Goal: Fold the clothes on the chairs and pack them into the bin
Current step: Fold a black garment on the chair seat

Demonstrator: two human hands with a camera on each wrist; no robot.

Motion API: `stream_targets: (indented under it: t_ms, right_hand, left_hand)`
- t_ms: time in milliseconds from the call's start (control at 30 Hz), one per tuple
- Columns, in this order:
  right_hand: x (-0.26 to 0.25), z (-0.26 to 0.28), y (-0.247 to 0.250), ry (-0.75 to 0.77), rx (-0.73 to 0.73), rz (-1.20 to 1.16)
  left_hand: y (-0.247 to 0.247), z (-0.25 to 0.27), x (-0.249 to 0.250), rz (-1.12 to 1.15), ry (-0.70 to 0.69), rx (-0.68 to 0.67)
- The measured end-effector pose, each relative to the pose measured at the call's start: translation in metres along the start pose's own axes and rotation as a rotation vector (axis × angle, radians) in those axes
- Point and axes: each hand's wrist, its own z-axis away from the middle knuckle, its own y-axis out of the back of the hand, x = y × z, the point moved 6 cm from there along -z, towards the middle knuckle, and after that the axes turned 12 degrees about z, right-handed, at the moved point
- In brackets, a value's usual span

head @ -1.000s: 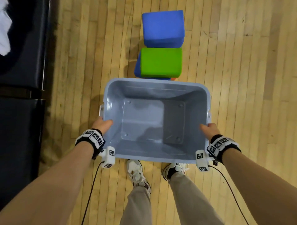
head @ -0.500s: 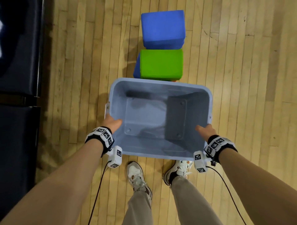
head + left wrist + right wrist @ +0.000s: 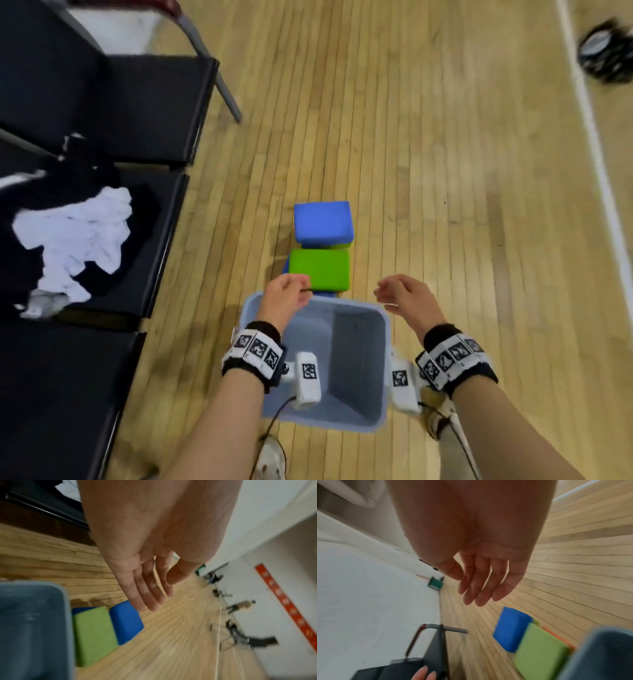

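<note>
1. The left hand (image 3: 286, 297) hangs over the far left corner of the bin (image 3: 384, 373), touching nothing; in the left wrist view its fingers (image 3: 147, 595) are stretched out side by side and slack, thumb a little apart, with nothing in them.
2. The right hand (image 3: 406, 297) hangs over the bin's far right corner, also free of it; the right wrist view shows its fingers (image 3: 476, 588) extended and loosely together, palm bare.
3. The bin, grey-blue and with nothing inside, stands on the wooden floor (image 3: 445, 171) under both wrists, open side up.
4. Just beyond the bin's far edge lies a green block (image 3: 320, 269), and a blue block (image 3: 322, 221) lies touching the green one's far side.
5. Left of the bin stands a row of black chairs (image 3: 144, 113).
6. On the chair seat level with the blocks, left of the bin, lie the clothes (image 3: 73, 236): a crumpled white piece over dark ones, unfolded.
7. Far to the right beyond the bin, a blurred dark object (image 3: 606, 51) sits on the floor; I cannot tell what it is.
</note>
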Motion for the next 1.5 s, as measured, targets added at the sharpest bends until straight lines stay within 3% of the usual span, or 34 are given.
stream_targets:
  t_ms: [367,600,833,1033,1267,1500]
  right_hand:
    - [-0.256,0.027,0.258,0.509,-0.182,0.128]
    - [-0.364,0.031,0.336,0.666,-0.27,0.148]
    - [-0.463,0.006,0.326,0.801,-0.443,0.236]
    - [-0.574,-0.06,0.286,0.947,-0.531,0.368]
    - [-0.688,-0.135,0.232,1.013,-0.7,0.43]
    - [-0.765,-0.182,0.14,1.006,-0.96,0.481]
  left_hand:
    - [-0.201,0.15,0.203,0.339,-0.266,0.222]
    - [-0.256,0.19,0.322,0.365,-0.469,0.268]
    - [-0.241,0.183,0.391,0.484,-0.583,0.437]
    - [-0.218,0.109,0.465,0.526,-0.665,0.578]
    - [-0.203,0.04,0.534,0.599,-0.639,0.752]
    - [-0.175,0.005,0.583,0.654,-0.592,0.978]
